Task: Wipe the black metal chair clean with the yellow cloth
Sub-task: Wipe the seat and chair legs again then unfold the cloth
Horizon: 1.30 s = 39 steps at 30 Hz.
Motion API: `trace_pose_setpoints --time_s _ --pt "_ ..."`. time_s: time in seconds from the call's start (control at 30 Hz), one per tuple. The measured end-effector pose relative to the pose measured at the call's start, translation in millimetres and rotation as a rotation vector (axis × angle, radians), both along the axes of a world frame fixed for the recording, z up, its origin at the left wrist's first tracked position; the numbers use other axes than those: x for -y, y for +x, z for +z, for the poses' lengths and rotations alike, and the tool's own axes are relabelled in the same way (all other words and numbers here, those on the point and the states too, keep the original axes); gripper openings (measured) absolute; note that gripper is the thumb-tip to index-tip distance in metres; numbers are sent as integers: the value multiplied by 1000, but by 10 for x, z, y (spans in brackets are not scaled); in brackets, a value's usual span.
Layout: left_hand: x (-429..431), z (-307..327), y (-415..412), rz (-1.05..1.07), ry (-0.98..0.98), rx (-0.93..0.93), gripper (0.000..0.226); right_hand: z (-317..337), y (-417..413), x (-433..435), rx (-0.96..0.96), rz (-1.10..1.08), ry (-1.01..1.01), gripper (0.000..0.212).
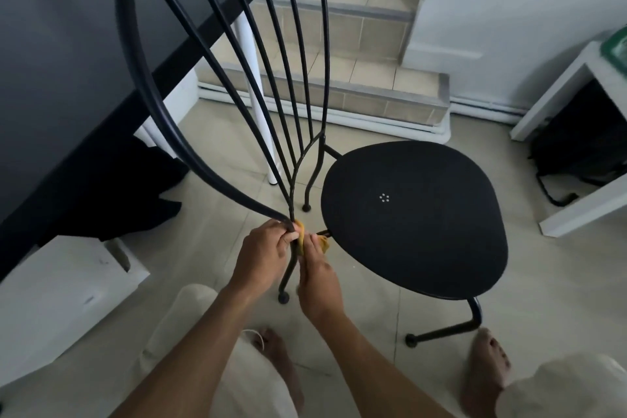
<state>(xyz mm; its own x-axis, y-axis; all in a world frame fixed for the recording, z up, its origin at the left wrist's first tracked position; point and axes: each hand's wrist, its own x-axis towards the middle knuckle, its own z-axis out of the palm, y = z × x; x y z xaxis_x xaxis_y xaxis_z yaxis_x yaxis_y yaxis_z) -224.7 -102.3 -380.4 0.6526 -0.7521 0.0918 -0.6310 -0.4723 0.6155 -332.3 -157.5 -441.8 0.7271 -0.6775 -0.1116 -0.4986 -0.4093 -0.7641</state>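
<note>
One black metal chair point(414, 220) here, standing on the pale tiled floor point(390, 316) right beside a dark table point(68, 44). Matte seat, kind of a rounded triangle. The tall back is one curved hoop with what I count as five thin rods fanning up from a single joint low down. Three little ball feet show.

Two hands are down at that joint. The left hand point(261, 254) has its fingers curled round the frame, and the right hand point(317, 285) pinches one bunched-up yellow cloth point(300, 237) against the metal, mostly hidden between the fingers. Tiny cluster of holes mid-seat, too small to count.
</note>
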Motion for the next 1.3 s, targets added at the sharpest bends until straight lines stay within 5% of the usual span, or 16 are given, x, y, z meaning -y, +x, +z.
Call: trace_pose_setpoints --time_s 0.2,0.27,0.33,0.47,0.67,0.83,0.97,1.07,1.2,1.3 --pt "8 2 -44 46 18 -33 20 14 -304 114 -387 212 -141 69" --pt "8 -11 -65 48 12 -37 20 -20 -577 116 -529 238 38 66" --pt "11 -26 -80 52 -5 -47 20 -5 -798 129 -476 146 167 63" --pt "8 -52 -121 103 -39 3 20 148 -857 286 -347 101 -28 56" --pt "7 -27 -230 152 -50 -31 19 815 -693 745 -10 -24 18 38" --pt "145 21 -463 272 16 -413 42 1080 -728 1109 83 -298 152 26" --pt "270 110 -636 367 61 -604 75 1066 -864 1208 32 -332 185 21" --pt "404 156 -688 489 258 -821 79 1072 -934 1226 15 -306 200 12" --pt "565 366 -832 202 262 -867 54 1241 -958 1230 -10 -205 274 12" --pt "614 564 -829 17 127 -918 62 1431 -947 1291 52 -212 548 21"
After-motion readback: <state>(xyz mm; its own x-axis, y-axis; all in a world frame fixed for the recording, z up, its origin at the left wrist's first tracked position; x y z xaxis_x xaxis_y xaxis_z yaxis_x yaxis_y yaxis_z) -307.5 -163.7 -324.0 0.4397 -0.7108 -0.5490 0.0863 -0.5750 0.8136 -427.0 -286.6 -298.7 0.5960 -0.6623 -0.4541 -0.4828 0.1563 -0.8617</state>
